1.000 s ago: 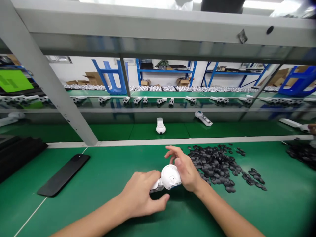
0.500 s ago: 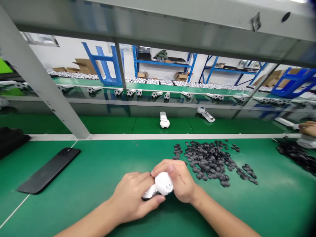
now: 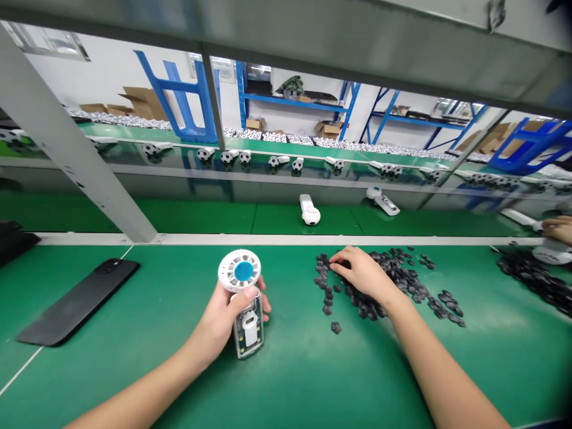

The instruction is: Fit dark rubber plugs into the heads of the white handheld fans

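Observation:
My left hand is closed around a white handheld fan, near where its head meets the handle. The round, slotted head has a blue disc in the middle. Through the handle's clear face a circuit board and a white part show. My right hand is at the left side of a pile of small black pentagon pieces, its thumb and fingertips drawn together beside a loose column of them. Whether a piece is between the fingertips is hidden. One single pentagon piece lies nearer to me.
A black phone lies at the left. Past the white rail, two white fans rest on the green belt. A co-worker's hand is at the right edge by another black pile. A grey post slants at left.
The hands have parted. My left hand has turned the fan so its blue disc faces me, while my right hand has left the fan and moved right to the black pieces.

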A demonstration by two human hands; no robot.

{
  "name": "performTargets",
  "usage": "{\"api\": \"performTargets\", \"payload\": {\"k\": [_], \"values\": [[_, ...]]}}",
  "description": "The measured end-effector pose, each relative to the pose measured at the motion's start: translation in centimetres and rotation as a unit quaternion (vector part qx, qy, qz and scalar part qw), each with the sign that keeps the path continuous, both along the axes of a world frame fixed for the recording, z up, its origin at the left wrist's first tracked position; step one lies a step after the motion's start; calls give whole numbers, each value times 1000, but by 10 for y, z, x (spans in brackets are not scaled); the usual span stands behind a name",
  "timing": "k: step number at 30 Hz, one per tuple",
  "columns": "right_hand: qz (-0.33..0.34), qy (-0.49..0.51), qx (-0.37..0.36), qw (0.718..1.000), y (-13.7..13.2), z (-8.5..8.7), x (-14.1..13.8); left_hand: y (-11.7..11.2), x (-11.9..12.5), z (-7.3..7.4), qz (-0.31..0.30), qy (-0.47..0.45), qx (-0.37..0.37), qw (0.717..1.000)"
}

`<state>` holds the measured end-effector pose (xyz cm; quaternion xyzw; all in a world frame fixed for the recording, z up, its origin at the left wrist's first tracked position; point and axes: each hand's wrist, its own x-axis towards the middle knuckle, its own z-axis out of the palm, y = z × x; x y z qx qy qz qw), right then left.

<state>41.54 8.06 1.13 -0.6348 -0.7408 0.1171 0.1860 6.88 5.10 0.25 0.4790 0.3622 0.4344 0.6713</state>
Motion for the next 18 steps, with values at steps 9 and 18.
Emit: {"api": "performTargets", "payload": {"k": [9,18], "values": [[18,-50,3,999,-2,6,-10,4,7,8,51,-32,9,998],[-33,-98,40,994,-7,12,-22,5,1,13,31,8,-7,999]]}}
